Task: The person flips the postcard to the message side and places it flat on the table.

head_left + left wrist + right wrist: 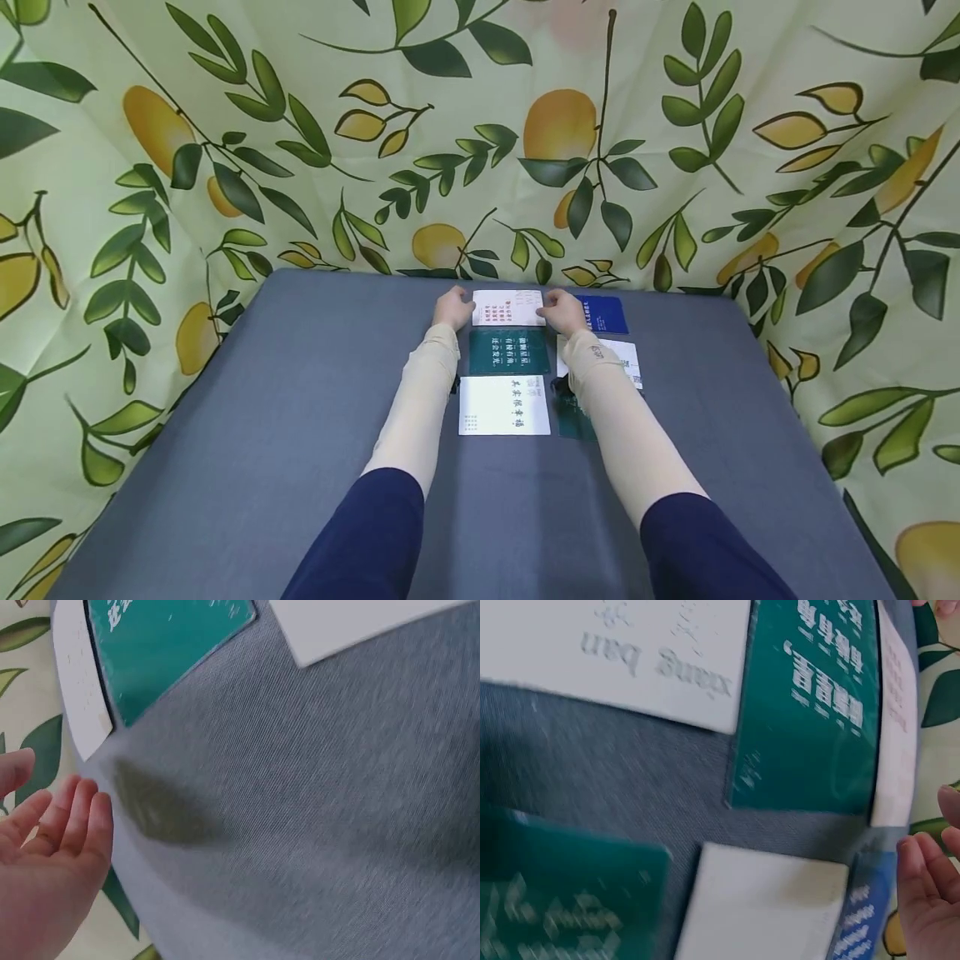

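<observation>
A white card with red writing [507, 308] lies at the far edge of the table, between both hands. My left hand [452, 309] is at its left edge; in the left wrist view that hand [56, 874] has its fingers loosely extended and the thumb apart. At the card's right edge is my right hand [566, 313], partly over a blue card [606, 315]. The right wrist view has this hand [934, 892] with fingers slightly bent beside the white card [896, 727], holding nothing visible. Just nearer lies a green card with white writing [508, 352].
Nearest in the left column is a white card with black writing [504, 406]. To the right, another white card [626, 360] and a dark green card [573, 419] are partly hidden by my right arm. A leaf-and-fruit patterned curtain [480, 125] surrounds the grey table [300, 417].
</observation>
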`<state>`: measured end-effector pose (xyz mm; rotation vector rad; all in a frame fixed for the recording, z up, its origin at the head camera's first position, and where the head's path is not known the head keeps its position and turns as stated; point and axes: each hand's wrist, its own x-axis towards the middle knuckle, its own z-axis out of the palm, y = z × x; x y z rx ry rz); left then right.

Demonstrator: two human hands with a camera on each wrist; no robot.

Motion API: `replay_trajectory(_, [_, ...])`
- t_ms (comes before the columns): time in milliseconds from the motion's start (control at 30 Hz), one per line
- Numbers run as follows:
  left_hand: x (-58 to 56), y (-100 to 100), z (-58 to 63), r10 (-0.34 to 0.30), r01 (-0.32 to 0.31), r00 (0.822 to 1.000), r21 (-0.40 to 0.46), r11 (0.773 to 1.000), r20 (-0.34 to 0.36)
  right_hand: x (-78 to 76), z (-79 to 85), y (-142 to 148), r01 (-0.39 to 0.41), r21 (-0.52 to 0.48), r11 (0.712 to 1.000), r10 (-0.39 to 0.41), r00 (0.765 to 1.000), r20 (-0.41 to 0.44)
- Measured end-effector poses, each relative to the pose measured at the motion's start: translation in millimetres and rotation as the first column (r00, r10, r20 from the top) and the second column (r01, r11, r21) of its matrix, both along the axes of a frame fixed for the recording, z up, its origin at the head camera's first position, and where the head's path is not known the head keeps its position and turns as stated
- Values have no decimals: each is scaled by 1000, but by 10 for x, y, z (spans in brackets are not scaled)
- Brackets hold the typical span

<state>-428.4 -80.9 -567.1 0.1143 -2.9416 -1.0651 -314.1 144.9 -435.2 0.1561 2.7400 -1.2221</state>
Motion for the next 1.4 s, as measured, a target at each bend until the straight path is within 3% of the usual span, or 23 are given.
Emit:
replay_trajectory(67, [-34, 2, -84, -57, 53, 995, 56, 997, 76, 20, -44, -20, 30, -50, 998, -29, 999, 27])
replay_trajectory(133, [17, 34, -92, -72, 67, 995, 73, 995, 72, 38, -85, -44, 51, -91, 995, -46, 997, 56])
replay_trajectory(233, [109, 52, -7, -104, 82, 982, 142, 987, 159, 65, -126, -75, 65, -139, 988, -53, 995, 88])
replay_trajectory(333, [134, 107, 9, -59, 44, 991, 128, 991, 118, 87, -134, -88, 67, -168, 984, -53, 995, 88])
replay_trajectory(433, [196, 140, 99, -57, 31, 986, 162, 986, 158, 96, -131, -86, 81, -201, 976, -63, 994, 94])
replay_trajectory(500, [208, 192, 95, -10, -6, 993, 138, 990, 118, 95, -132, -80, 92, -221, 971, -70, 992, 107])
replay_trajectory(567, [192, 196, 86, -9, -19, 987, 174, 985, 159, 88, -141, -73, 97, -233, 968, -72, 991, 114])
replay_trajectory(633, [103, 220, -12, 31, -59, 988, 188, 980, 148, 82, -150, -67, 98, -250, 963, -71, 991, 115])
replay_trajectory(733, [-52, 184, -203, 26, -77, 982, 276, 958, 185, 77, -165, -61, 99, -277, 956, -71, 992, 107])
replay_trajectory(833, [-177, 156, -380, 50, -105, 984, 330, 938, 170, 82, -169, -59, 102, -317, 943, -70, 991, 111])
replay_trajectory(933, [-231, 137, -447, 65, -118, 986, 359, 926, 156, 88, -162, -55, 104, -330, 938, -73, 992, 105])
replay_trajectory(1033, [-90, 142, -243, 65, -120, 986, 383, 916, 153, 77, -160, -50, 96, -313, 945, -74, 994, 82])
replay_trajectory(1167, [389, 183, 399, 76, -146, 981, 422, 895, 178, 38, -170, -51, 91, -297, 951, -80, 996, 51])
replay_trajectory(1233, [518, 185, 562, 72, -144, 982, 441, 886, 176, 28, -169, -55, 89, -293, 952, -81, 996, 38])
replay_trajectory(1300, [459, 185, 526, 77, -152, 980, 440, 885, 183, 31, -160, -60, 97, -307, 947, -90, 995, 37])
replay_trajectory(1400, [267, 153, 316, 69, -138, 983, 447, 884, 167, 44, -145, -60, 105, -322, 941, -105, 994, 19])
